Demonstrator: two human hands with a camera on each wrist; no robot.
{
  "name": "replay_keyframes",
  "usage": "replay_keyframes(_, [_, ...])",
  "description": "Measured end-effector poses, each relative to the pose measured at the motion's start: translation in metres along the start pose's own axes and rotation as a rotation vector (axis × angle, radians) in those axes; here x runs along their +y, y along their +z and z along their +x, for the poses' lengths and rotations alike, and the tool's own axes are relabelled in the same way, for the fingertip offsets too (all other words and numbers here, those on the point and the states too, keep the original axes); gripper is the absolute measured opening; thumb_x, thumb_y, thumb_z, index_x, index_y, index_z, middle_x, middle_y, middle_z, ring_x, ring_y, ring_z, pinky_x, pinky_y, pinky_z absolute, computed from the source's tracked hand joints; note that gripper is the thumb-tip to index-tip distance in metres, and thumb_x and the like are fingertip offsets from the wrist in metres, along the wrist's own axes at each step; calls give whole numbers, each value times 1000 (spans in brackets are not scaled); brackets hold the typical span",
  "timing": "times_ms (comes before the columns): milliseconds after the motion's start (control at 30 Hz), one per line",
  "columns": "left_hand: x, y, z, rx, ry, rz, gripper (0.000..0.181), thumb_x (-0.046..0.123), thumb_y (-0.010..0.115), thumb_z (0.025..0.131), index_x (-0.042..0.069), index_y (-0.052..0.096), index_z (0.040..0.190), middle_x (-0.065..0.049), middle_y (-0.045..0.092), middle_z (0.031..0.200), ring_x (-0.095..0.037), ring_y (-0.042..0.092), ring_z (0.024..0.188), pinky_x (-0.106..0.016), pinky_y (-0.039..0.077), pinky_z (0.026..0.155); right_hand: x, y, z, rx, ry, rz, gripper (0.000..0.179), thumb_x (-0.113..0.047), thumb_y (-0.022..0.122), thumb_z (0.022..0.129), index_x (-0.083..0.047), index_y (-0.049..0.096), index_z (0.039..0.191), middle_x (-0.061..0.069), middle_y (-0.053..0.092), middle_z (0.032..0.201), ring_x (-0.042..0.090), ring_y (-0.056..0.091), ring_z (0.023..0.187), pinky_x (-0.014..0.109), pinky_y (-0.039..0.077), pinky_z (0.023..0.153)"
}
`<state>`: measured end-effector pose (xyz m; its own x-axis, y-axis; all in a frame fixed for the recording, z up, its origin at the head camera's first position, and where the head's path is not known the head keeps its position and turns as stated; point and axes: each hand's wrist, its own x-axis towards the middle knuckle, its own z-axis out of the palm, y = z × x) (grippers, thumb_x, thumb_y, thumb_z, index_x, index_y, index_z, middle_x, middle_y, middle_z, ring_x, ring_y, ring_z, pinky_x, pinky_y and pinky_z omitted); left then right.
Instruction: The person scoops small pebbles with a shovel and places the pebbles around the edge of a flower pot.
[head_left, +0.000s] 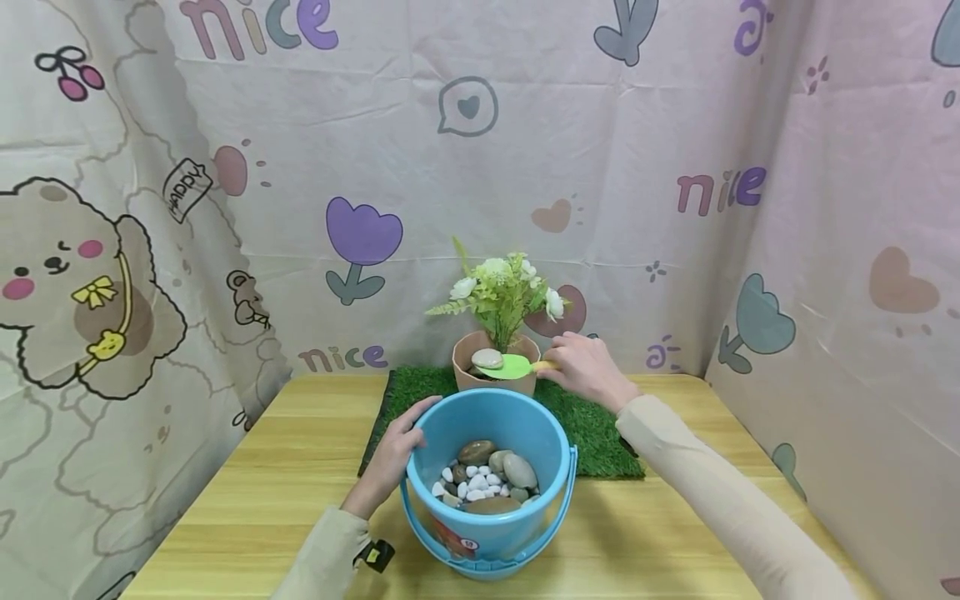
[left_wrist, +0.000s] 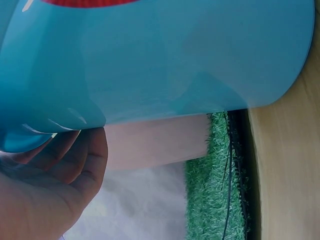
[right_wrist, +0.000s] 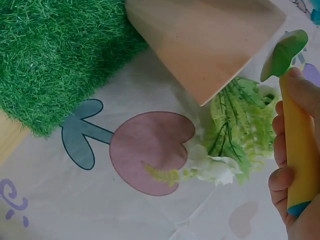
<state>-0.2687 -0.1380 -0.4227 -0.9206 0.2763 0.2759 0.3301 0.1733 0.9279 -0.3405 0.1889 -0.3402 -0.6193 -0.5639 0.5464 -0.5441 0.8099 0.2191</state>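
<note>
My right hand [head_left: 583,367] grips the yellow handle of a small garden trowel [right_wrist: 300,150] with a green blade. At the blade's tip, over the opening of a peach flower pot [head_left: 495,383], lies a flat pale stone [head_left: 487,358]. White flowers with green leaves [head_left: 504,292] stand in the pot. In front of it is a blue bucket [head_left: 491,408] with larger brown and grey stones [head_left: 519,471] and small white pebbles [head_left: 477,482] inside. My left hand [head_left: 393,454] holds the bucket's left rim; the left wrist view shows its fingers against the wall.
Under the pot spreads a green artificial grass mat [head_left: 600,442] on the wooden table [head_left: 300,467]. The bucket's blue handle [head_left: 480,569] hangs down at its front. A patterned cloth [head_left: 480,167] hangs behind and at both sides.
</note>
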Motion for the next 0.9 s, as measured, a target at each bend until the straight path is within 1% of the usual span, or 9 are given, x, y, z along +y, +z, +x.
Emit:
replay_keyframes(133, [0, 1, 0, 7, 2, 4, 66, 0, 39, 83, 15, 44, 147, -17, 45, 149, -40, 48, 132, -53, 47, 98, 0, 6, 5, -7, 9, -8, 23, -42, 73, 83, -20, 73, 76, -6, 54, 71, 14, 49, 67, 29, 37, 48])
replay_keyframes(300, [0, 1, 0, 13, 2, 9, 65, 1, 39, 83, 15, 44, 147, -17, 46, 149, -40, 49, 131, -53, 47, 97, 1, 15, 11, -11, 6, -18, 26, -43, 72, 84, -18, 72, 74, -4, 54, 69, 16, 49, 66, 31, 41, 51])
replay_keyframes(400, [0, 1, 0, 9, -4, 6, 65, 1, 39, 83, 14, 44, 147, -17, 46, 149, -41, 49, 131, -53, 48, 97, 0, 19, 13, -25, 18, -23, 28, -43, 71, 84, -18, 70, 72, -3, 55, 69, 17, 51, 66, 34, 43, 51])
replay_keyframes(533, [0, 1, -2, 6, -9, 4, 65, 1, 39, 83, 13, 44, 147, -17, 45, 149, -41, 48, 131, -53, 48, 96, -2, 22, 18, -55, 35, -31, 32, -44, 71, 84, -18, 66, 66, -2, 56, 67, 19, 52, 66, 36, 43, 50])
replay_keyframes(667, [1, 1, -2, 12, -11, 6, 65, 2, 39, 83, 14, 44, 147, -17, 46, 148, -41, 49, 131, -53, 48, 97, -3, 23, 24, -85, 28, -49, 36, -44, 72, 83, -19, 61, 61, -3, 55, 64, 18, 53, 63, 35, 42, 49])
replay_keyframes(800, [2, 1, -2, 12, -10, 5, 65, 1, 39, 83, 13, 44, 147, -17, 46, 148, -41, 49, 130, -53, 48, 97, -4, 21, 32, -127, 13, -65, 34, -43, 75, 82, -19, 61, 62, -2, 57, 65, 19, 56, 63, 36, 45, 50])
replay_keyframes(900, [3, 1, -2, 7, -11, 1, 65, 1, 39, 83, 13, 43, 147, -18, 46, 148, -41, 49, 130, -53, 48, 96, -6, 21, 38, -170, 14, -61, 33, -40, 75, 83, -20, 60, 61, -2, 59, 67, 19, 57, 65, 39, 48, 53])
